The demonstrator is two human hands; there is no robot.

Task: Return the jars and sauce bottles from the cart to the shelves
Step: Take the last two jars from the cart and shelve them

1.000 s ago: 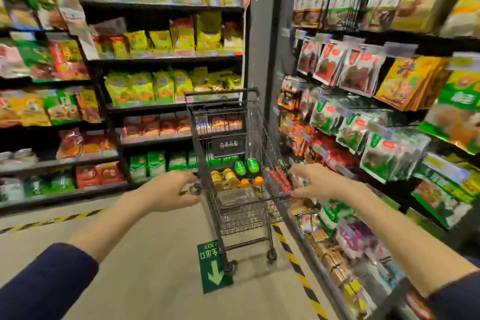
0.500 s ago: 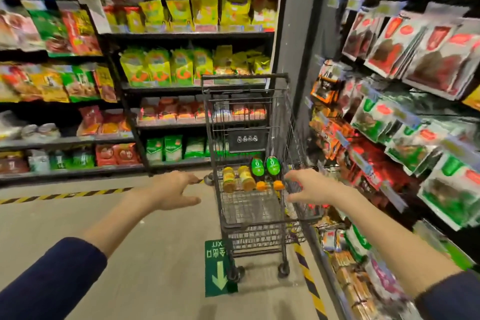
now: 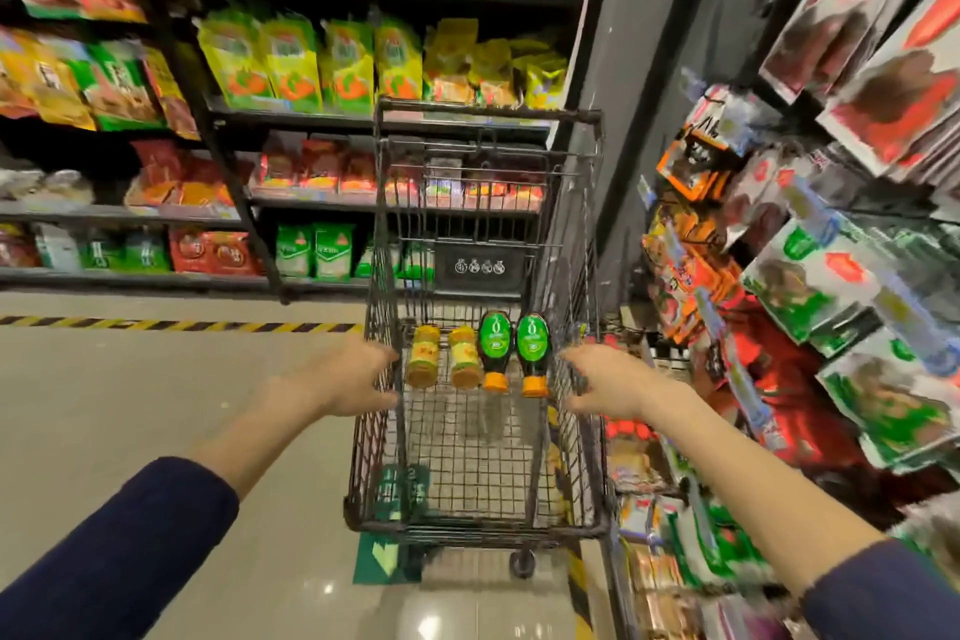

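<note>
At centre frame, on the wire floor of the cart [image 3: 478, 529], two yellow jars [image 3: 423, 357] lie beside two green-labelled sauce bottles [image 3: 493, 348], caps toward the viewer. The jars look like glass: weighty, smooth, breakable, best wrapped round the body. The bottles seem lighter, taken at the waist. At the cart's left wall the left hand [image 3: 356, 379] has an unclear grip; the right hand [image 3: 610, 382] hangs open-fingered, empty

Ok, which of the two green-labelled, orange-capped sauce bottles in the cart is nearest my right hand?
The rightmost green-labelled bottle, next to the black wire cart's right wall by your right hand; its twin lies beside the yellow jars.
</note>
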